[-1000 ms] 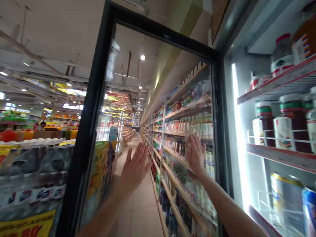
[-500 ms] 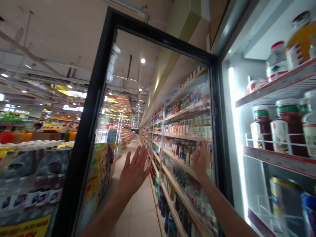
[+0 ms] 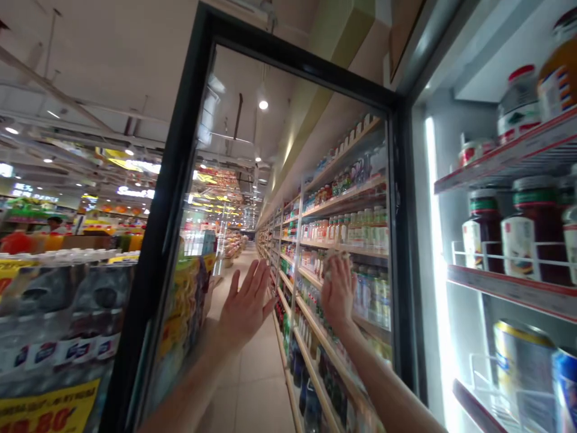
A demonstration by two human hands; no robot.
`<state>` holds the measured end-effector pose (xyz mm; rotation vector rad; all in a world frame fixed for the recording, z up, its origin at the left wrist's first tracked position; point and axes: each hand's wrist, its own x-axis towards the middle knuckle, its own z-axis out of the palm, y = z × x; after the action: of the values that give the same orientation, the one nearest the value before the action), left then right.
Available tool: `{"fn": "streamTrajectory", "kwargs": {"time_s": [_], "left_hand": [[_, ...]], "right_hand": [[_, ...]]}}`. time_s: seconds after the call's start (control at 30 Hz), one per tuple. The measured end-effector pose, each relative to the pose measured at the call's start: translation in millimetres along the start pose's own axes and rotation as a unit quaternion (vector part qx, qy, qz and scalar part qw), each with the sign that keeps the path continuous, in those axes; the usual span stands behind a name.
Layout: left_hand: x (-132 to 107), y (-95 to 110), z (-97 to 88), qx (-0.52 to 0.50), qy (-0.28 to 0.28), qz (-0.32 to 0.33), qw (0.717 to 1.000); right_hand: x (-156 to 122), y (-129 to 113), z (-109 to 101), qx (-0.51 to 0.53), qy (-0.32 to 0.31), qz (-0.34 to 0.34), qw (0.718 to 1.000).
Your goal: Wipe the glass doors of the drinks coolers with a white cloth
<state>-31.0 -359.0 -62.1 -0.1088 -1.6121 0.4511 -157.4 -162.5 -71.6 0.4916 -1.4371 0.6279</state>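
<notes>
A glass cooler door point(image 3: 198, 114) with a black frame stands open in front of me. My left hand point(image 3: 246, 304) is raised palm-first against or very close to the pane, its fingers stretched out and holding nothing. Near the middle right of the pane, my right hand point(image 3: 339, 294) presses a pale crumpled cloth point(image 3: 337, 257) to the glass. Only a bit of the cloth shows past the fingertips, and the hand is slightly blurred.
To the right, the lit cooler holds dark juice bottles point(image 3: 518, 231) and a can point(image 3: 523, 361) on wire-fronted shelves. Packs of bottled drinks point(image 3: 63, 319) are stacked at left. Through or in the glass appear long drink shelves and a tiled aisle point(image 3: 261, 373).
My right hand has slid left across the pane with the cloth, closer to my left hand. The left hand stays nearly in place. The view has shifted slightly.
</notes>
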Motion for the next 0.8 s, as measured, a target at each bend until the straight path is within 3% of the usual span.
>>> {"fn": "streamTrajectory", "kwargs": {"time_s": [0.07, 0.13, 0.17, 0.27, 0.33, 0.37, 0.47, 0.53, 0.57, 0.7, 0.73, 0.8], "left_hand": [[-2.9, -1.1, -0.6, 0.001, 0.002, 0.003, 1.000], [-11.4, -2.2, -1.5, 0.002, 0.000, 0.002, 1.000], [-17.6, -2.6, -2.1, 0.000, -0.004, 0.000, 1.000], [-36.8, -2.6, -3.6, -0.016, -0.019, -0.016, 1.000], [-44.4, -2.3, -4.1, -0.024, -0.026, -0.023, 0.999], [-45.9, -2.4, -4.2, -0.026, -0.030, -0.025, 0.999], [-44.9, -3.3, -4.5, -0.030, -0.032, -0.024, 0.999], [-43.0, -3.5, -4.7, -0.029, -0.029, -0.024, 0.999], [-42.3, -3.2, -4.8, -0.027, -0.026, -0.025, 0.999], [-41.5, -1.2, -5.4, -0.021, -0.019, -0.020, 0.999], [-41.5, -0.9, -5.5, -0.022, -0.019, -0.020, 0.999], [-41.6, -1.2, -5.7, -0.024, -0.021, -0.023, 0.999]], "right_hand": [[-15.0, -13.8, 0.3, 0.029, -0.044, -0.131, 0.990], [-25.6, -7.3, -3.8, 0.033, -0.067, -0.175, 0.982], [-28.1, 2.5, -6.6, 0.022, -0.058, -0.147, 0.987], [-28.2, 29.3, -12.0, -0.026, 0.005, 0.049, 0.998], [-30.2, 25.3, -11.0, -0.031, 0.027, 0.106, 0.993], [-33.2, 16.4, -9.6, -0.023, 0.019, 0.088, 0.996], [-45.0, -10.7, -7.7, 0.015, -0.053, -0.077, 0.996], [-48.6, -10.0, -10.5, 0.020, -0.077, -0.131, 0.988], [-48.2, -3.8, -12.4, 0.013, -0.064, -0.112, 0.992], [-43.9, 9.8, -12.4, -0.024, 0.043, 0.086, 0.995], [-45.8, 2.4, -10.2, -0.020, 0.043, 0.089, 0.995], [-54.0, -20.4, -5.6, 0.006, -0.006, 0.005, 1.000]]}}
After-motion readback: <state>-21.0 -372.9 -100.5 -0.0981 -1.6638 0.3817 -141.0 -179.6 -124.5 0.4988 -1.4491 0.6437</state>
